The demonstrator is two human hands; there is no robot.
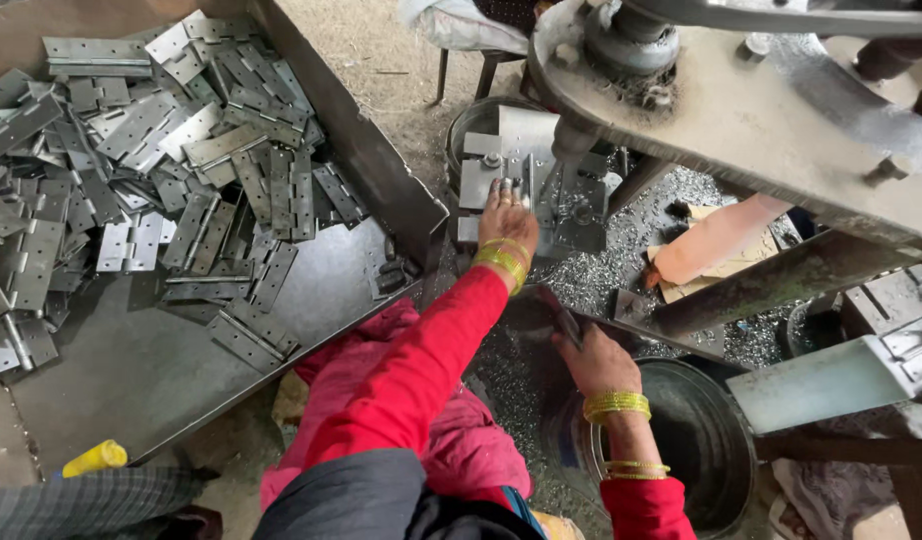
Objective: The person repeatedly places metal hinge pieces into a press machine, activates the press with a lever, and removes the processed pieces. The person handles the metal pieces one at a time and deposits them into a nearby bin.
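Observation:
My left hand [505, 213] reaches forward in a red sleeve and presses a flat metal hinge plate [514, 178] onto the bed of a press machine [566, 215]. Its fingers lie on the plate under the press head [636, 45]. My right hand [593, 360], with gold bangles at the wrist, rests lower down with a dark metal piece [559, 318] between its fingers, just above a round dark metal tub [716, 445]. Fine metal shavings [591, 275] cover the ground between the two hands.
A large sheet-metal tray [161, 370] on the left holds a heap of several grey hinges [151, 170]. The heavy press arm [741, 110] crosses the upper right. A yellow handle [96, 458] lies at the lower left. A stool's legs [461, 72] stand behind.

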